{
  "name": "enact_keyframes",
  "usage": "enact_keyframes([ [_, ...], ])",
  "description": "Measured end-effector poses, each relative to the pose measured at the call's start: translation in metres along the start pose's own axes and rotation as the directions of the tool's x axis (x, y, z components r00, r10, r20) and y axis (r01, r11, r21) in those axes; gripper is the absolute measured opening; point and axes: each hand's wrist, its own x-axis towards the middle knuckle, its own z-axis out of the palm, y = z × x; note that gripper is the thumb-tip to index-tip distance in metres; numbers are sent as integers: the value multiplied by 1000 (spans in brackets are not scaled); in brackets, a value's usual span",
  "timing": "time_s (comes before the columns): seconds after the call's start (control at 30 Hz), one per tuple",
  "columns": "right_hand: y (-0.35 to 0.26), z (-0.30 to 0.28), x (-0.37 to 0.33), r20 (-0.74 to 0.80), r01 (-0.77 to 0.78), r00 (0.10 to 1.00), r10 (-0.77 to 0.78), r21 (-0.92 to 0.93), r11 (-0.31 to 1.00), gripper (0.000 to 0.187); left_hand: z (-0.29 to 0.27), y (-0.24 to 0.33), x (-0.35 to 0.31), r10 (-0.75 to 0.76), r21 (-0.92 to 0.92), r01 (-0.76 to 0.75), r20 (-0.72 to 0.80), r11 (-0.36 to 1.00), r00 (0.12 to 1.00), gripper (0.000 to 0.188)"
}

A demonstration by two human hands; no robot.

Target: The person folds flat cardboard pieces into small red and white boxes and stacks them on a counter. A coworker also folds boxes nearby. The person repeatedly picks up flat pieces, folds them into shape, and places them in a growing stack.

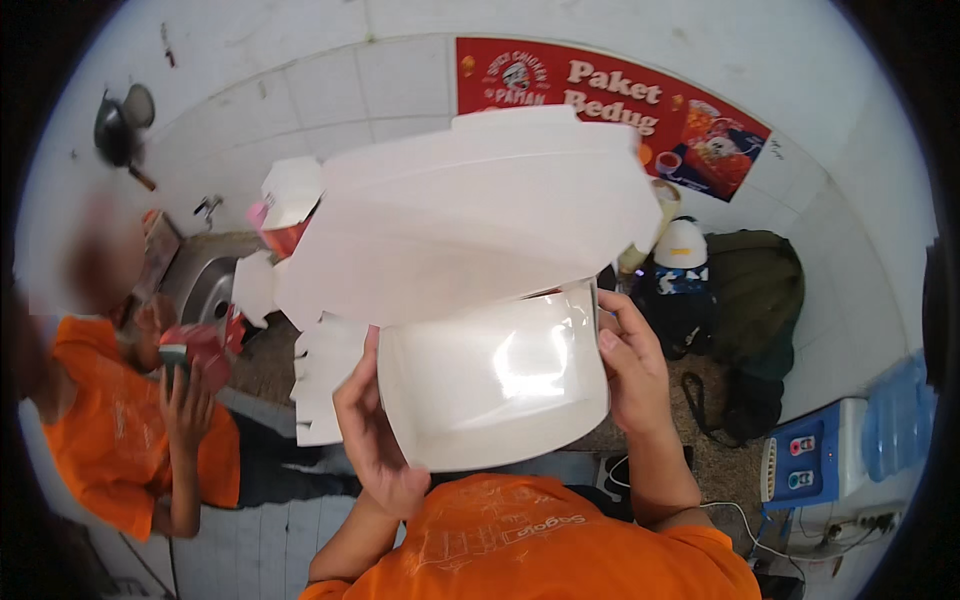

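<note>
I hold a white cardboard food box with a glossy inside in front of my chest. Its large lid stands raised at the far side, with flaps along its edges. My left hand is closed round the left side of the tray part, thumb near the lower corner. Around the right wall my right hand grips, with its thumb over the rim. Nothing lies inside the tray. Left of it, beneath the lid, shows a flat white piece of card with a notched edge.
At my left a person in an orange shirt handles a red carton. Beyond are a metal sink and a tap. To the right sit a dark green bag and a blue-white water dispenser. A red poster hangs on the wall.
</note>
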Motion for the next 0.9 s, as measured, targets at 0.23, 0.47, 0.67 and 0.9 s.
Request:
enact_keyframes([
  [0.23, -35, -25, 25, 32, 7, 999, -6, -46, 999, 40, 2, -15, 66, 456, 353, -569, 356, 743, 816, 108],
  [0.47, -60, -71, 101, 207, 344, 917, -342, -843, 413, 37, 46, -24, 123, 563, 97, -649, 413, 755, 716, 88],
  [0.67, -51, -147, 187, 80, 312, 949, -306, -391, 866, 47, 12, -82, 154, 375, 383, -511, 376, 770, 847, 93],
  [0.9, 14, -127, 251, -85, -222, 971, 224, -669, 710, 50, 9, -146, 157, 281, 482, -541, 511, 689, 813, 76],
])
